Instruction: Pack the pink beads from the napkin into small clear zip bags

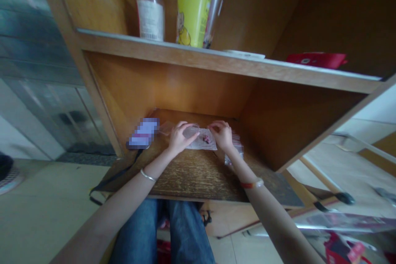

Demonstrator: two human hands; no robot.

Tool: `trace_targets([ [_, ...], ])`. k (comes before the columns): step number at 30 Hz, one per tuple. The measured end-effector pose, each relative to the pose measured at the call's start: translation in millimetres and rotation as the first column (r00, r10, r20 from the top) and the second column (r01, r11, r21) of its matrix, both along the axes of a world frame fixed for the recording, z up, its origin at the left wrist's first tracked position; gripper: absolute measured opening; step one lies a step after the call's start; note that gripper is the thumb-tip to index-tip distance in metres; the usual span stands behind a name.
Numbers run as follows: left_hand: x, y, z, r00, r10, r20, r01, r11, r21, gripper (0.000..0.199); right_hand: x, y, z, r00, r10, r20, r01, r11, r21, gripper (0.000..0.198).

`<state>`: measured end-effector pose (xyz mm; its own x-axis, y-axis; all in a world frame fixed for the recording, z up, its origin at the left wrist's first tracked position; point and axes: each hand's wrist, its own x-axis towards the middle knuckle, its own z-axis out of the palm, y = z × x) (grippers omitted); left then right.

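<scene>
A small translucent plastic bag (193, 144) lies flat on the brown wooden desktop, between my two hands. Several tiny dark pink pieces (206, 138) show on or inside it; I cannot tell which. My left hand (180, 138) curves around the bag's left part, fingertips and thumb on the plastic. At the upper right edge of the bag, my right hand (223, 135) pinches with thumb and fingers. Clear zip bags (234, 150) are stacked under and beside my right wrist. More clear plastic (165, 128) lies just left of my left hand.
A phone (144, 133) rests at the left of the desktop (192, 177), with a dark strap (116, 173) hanging over the edge. The shelf (216, 60) above carries a white-capped jar (150, 10), a yellow bottle (194, 8) and a red item (318, 60). Cubby walls close both sides.
</scene>
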<state>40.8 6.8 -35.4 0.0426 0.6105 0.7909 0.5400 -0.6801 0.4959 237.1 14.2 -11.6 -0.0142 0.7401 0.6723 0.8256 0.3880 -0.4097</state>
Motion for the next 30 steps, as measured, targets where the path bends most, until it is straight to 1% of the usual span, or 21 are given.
trace_targets([
  [2, 0, 1, -1.3, 1.000, 0.002, -0.009, -0.002, 1.000, 0.002, 0.031, -10, -5, 10, 0.989, 0.109, -0.103, -0.096, 0.988, 0.118, 0.018],
  [4, 0, 3, -2.5, 1.000, 0.010, -0.019, -0.010, 1.000, -0.004, 0.031, -20, -9, 18, 0.972, 0.191, -0.136, -0.168, 0.971, 0.169, 0.018],
  [6, 0, 4, -3.1, 1.000, 0.022, -0.021, -0.022, 1.000, -0.010, 0.029, -28, -12, 22, 0.962, 0.250, -0.109, -0.234, 0.961, 0.146, 0.018],
  [9, 0, 4, -2.3, 0.999, 0.032, -0.012, -0.032, 0.999, -0.016, 0.027, -32, -8, 20, 0.947, 0.313, -0.066, -0.309, 0.949, 0.067, 0.020],
  [11, -1, 2, -0.7, 1.000, 0.026, -0.004, -0.027, 0.999, -0.023, 0.027, -28, -1, 16, 0.951, 0.297, -0.091, -0.294, 0.955, 0.044, 0.021],
  [13, -1, 0, 1.1, 1.000, 0.014, -0.004, -0.014, 0.999, -0.030, 0.028, -20, 7, 8, 0.966, 0.236, -0.108, -0.238, 0.971, -0.006, 0.021],
  [15, -1, -2, 2.3, 1.000, 0.003, -0.007, -0.003, 0.999, -0.035, 0.029, -10, 14, 0, 0.982, 0.182, -0.042, -0.186, 0.971, -0.152, 0.021],
  [17, -1, -2, 2.5, 1.000, 0.004, -0.003, -0.004, 0.999, -0.040, 0.030, -1, 16, -9, 0.986, 0.144, 0.081, -0.111, 0.939, -0.324, 0.027],
  [18, -1, -2, 2.1, 1.000, 0.009, 0.002, -0.009, 0.999, -0.043, 0.029, 3, 16, -13, 0.983, 0.126, 0.137, -0.064, 0.921, -0.385, 0.030],
  [20, -1, 0, 1.0, 1.000, 0.018, 0.015, -0.018, 0.999, -0.049, 0.030, 7, 13, -19, 0.972, 0.105, 0.212, 0.005, 0.887, -0.461, 0.031],
  [21, -1, 1, 0.5, 1.000, 0.023, 0.021, -0.022, 0.998, -0.052, 0.030, 8, 11, -20, 0.967, 0.110, 0.230, 0.016, 0.873, -0.487, 0.030],
  [23, -1, 2, -0.3, 0.999, 0.029, 0.030, -0.028, 0.998, -0.055, 0.030, 8, 7, -19, 0.960, 0.131, 0.246, 0.016, 0.856, -0.517, 0.027],
  [24, -1, 2, -0.5, 0.999, 0.031, 0.033, -0.029, 0.998, -0.056, 0.030, 7, 5, -18, 0.959, 0.132, 0.250, 0.017, 0.856, -0.517, 0.026],
  [27, -2, 2, -0.3, 0.999, 0.032, 0.043, -0.029, 0.998, -0.055, 0.029, 7, 5, -17, 0.960, 0.110, 0.256, 0.022, 0.886, -0.464, 0.021],
  [30, -1, 1, 0.2, 0.999, 0.024, 0.048, -0.021, 0.999, -0.050, 0.028, 11, 8, -20, 0.967, 0.117, 0.227, -0.010, 0.906, -0.424, 0.015],
])
